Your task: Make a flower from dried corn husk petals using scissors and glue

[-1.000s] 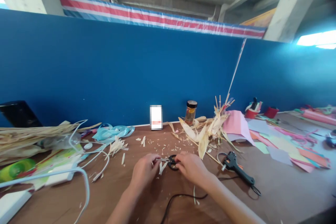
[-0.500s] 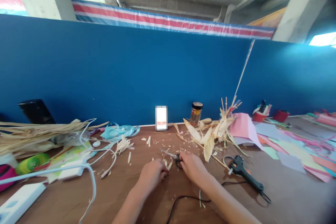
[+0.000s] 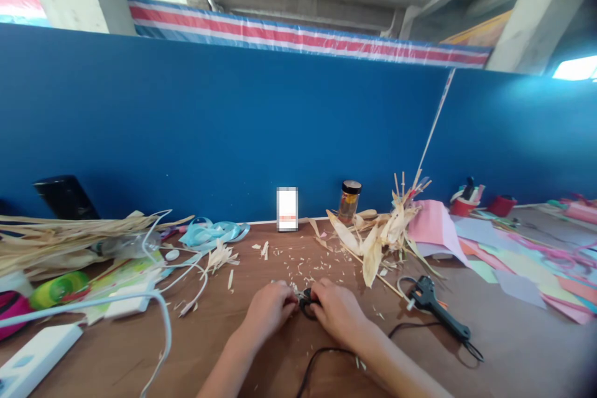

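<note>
My right hand (image 3: 336, 307) is closed round the black handles of a pair of scissors (image 3: 306, 303). The blades point left, close to the fingertips of my left hand (image 3: 272, 306), and are mostly hidden there. My left hand is closed in a pinch; a pale scrap of dried husk shows at its fingertips, small and partly covered. Both hands rest low over the brown table (image 3: 209, 348). Small cut husk bits (image 3: 305, 261) lie scattered just beyond them.
On the right lie a black glue gun (image 3: 436, 308), a dried husk bundle (image 3: 389, 230), coloured paper (image 3: 517, 286) and a lidded jar (image 3: 349, 200). Leftward are blue ribbon (image 3: 212, 233), white cables (image 3: 163, 317) and a power strip (image 3: 40, 357). A blue partition (image 3: 233, 130) stands behind.
My right hand has moved slightly left with the scissors, bringing the blades from pointing away at the far left to beside my left fingertips. The left hand has barely moved.
</note>
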`<act>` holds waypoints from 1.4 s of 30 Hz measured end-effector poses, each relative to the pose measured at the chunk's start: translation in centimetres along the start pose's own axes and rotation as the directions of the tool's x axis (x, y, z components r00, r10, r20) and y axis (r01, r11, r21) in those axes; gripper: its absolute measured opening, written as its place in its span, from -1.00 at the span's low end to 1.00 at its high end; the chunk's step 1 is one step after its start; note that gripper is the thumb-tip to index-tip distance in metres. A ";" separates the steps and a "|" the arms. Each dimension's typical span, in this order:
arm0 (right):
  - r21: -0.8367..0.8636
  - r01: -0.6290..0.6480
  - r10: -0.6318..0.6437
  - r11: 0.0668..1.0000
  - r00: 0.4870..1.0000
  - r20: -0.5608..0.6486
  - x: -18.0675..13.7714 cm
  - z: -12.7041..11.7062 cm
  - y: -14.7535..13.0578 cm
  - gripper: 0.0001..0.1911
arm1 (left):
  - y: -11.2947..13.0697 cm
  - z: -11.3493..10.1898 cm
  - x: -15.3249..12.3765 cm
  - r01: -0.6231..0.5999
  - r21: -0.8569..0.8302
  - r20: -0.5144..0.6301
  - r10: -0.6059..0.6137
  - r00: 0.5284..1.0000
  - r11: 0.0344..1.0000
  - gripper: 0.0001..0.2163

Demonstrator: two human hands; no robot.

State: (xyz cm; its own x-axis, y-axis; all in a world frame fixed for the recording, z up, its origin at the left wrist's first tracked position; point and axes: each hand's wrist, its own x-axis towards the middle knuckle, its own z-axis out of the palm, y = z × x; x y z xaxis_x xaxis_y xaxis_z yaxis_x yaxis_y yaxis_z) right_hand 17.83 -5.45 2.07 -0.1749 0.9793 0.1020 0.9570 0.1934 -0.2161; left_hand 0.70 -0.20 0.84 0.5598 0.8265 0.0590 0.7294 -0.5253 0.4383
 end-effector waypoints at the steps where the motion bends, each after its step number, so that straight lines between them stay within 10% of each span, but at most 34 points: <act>1: -0.006 -0.002 0.002 1.000 1.000 -0.011 0.0 -0.1 0.2 -0.90 | 0.0 -0.1 0.0 0.004 -0.025 -0.015 -0.005 1.000 1.000 -0.87; 16: -0.134 -0.147 0.135 0.980 0.986 -0.094 1.7 -6.3 5.5 -0.85 | -0.4 -0.3 -0.1 -0.004 -0.168 -0.617 -0.102 0.780 0.986 -0.77; 31: -0.112 -0.025 0.019 0.993 0.998 -0.055 4.2 -5.6 3.9 -0.84 | 0.0 1.3 0.2 0.037 -0.041 -0.588 -0.054 0.807 0.998 -0.82; 42: -0.185 0.034 -0.035 0.982 0.999 -0.005 -0.9 -9.0 2.2 -0.81 | -1.7 1.6 0.4 0.075 0.022 -0.623 -0.046 0.781 0.997 -0.75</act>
State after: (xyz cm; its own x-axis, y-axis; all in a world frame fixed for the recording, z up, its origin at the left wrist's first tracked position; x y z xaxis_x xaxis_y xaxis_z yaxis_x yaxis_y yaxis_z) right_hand 22.22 -6.48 10.24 -0.2074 0.9716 0.1141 0.9769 0.2120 -0.0288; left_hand 0.37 0.72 -1.32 0.1590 0.7955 0.5847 0.7778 -0.4657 0.4221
